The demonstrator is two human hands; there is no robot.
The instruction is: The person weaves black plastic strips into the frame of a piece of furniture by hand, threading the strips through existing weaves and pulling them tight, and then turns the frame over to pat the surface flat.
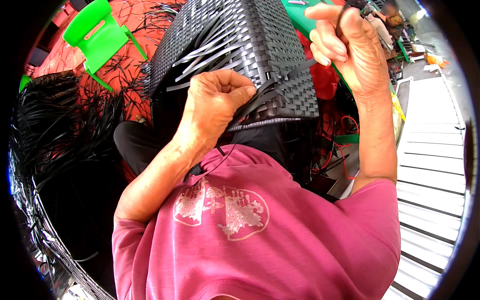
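Observation:
A large woven piece (pixel 295 92) of flat black plastic strips stands in front of me, boxy, its corner pointing my way. Loose strip ends (pixel 210 52) fan out of its weave on the left. My left hand (pixel 215 97) is at the near edge, thumb and forefinger pinched on black strips there. Raised to the right, my right hand (pixel 350 52) has its lower fingers curled and a dark strip passing round its upper fingers. A black strip (pixel 302 67) stretches from the woven corner toward this hand. What lies inside its curled fingers is partly hidden.
A green plastic chair (pixel 100 37) stands on the red floor (pixel 132 17) at the far left. A heap of black strips (pixel 55 115) lies at the left. At the right are a white slatted surface (pixel 430 150) and an orange cord (pixel 345 160). Another person (pixel 382 32) is beyond.

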